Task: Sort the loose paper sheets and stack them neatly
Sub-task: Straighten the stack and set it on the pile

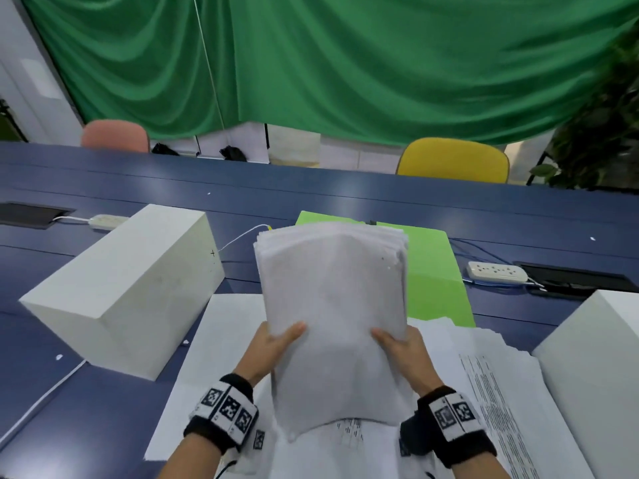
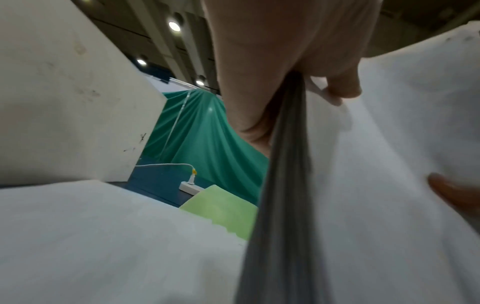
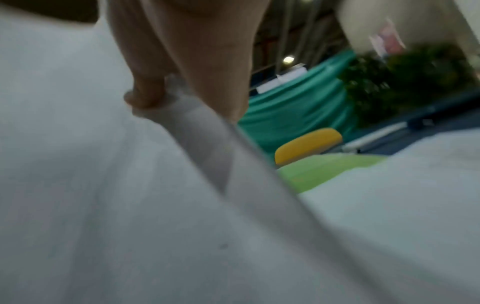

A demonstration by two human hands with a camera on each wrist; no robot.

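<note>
Left hand (image 1: pixel 273 344) and right hand (image 1: pixel 403 347) grip the paper stack (image 1: pixel 333 305); white boxes (image 1: pixel 121 288) flank loose sheets (image 1: pixel 491 371) on the bench (image 1: pixel 345 198).

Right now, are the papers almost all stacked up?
Partly. A thick stack of sheets is gathered, pinched by the left hand and right hand above the table. Printed sheets still lie spread underneath, beside a green sheet, waiting to join.

Both hands raised in front of body, left hand (image 1: pixel 273 344) and right hand (image 1: pixel 403 350) each clamping a side of paper stack (image 1: pixel 332 305), thumbs on top, wristbands on both.
</note>
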